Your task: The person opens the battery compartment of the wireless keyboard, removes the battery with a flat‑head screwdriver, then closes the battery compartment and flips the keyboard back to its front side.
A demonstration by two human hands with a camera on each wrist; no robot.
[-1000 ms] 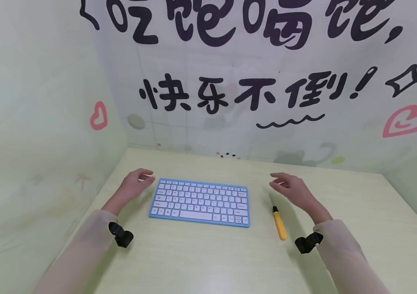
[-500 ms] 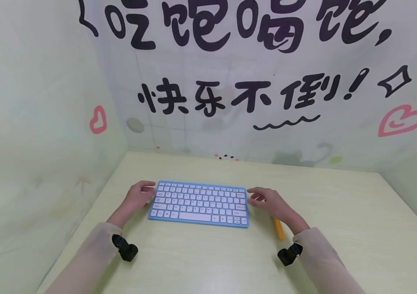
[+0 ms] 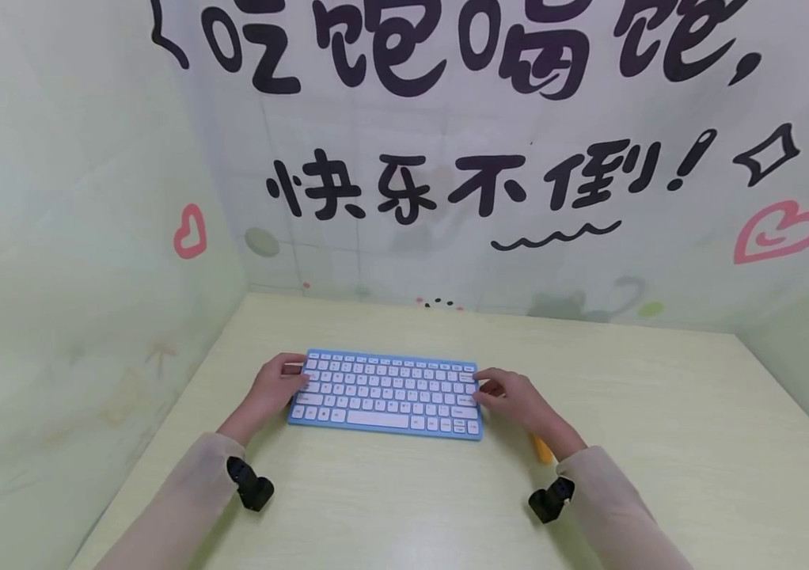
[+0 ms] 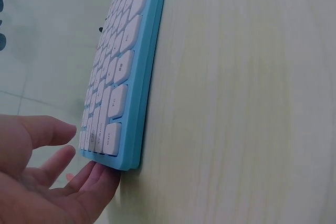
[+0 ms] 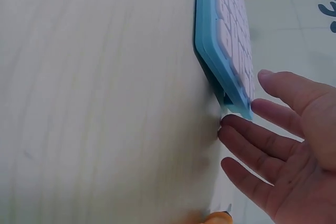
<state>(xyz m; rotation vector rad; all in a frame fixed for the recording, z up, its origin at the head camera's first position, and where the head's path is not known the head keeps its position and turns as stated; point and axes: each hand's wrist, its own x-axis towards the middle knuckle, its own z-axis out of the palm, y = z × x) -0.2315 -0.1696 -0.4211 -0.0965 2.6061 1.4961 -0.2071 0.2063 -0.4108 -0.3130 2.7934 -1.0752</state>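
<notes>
A blue keyboard (image 3: pixel 386 394) with white keys lies on the table between my hands. My left hand (image 3: pixel 277 385) is at its left end. In the left wrist view, fingertips (image 4: pixel 107 177) meet the keyboard's end from below, while the thumb is held over the keys' side with a small gap. At the opposite end is my right hand (image 3: pixel 511 396). The right wrist view has its fingers (image 5: pixel 278 114) close around the keyboard's corner, the thumb raised apart from the keys. Whether the right fingertips touch the underside is unclear.
A screwdriver with a yellow-orange handle (image 3: pixel 543 450) lies right of the keyboard, mostly hidden under my right forearm. A pale wood-grain table (image 3: pixel 390 499) meets a printed wall sheet (image 3: pixel 404 261) at the back and another wall at left.
My right hand has come left, over the screwdriver, to the keyboard's right end. My left hand has moved slightly right and nearer, to the left end. The keyboard stays about where it was.
</notes>
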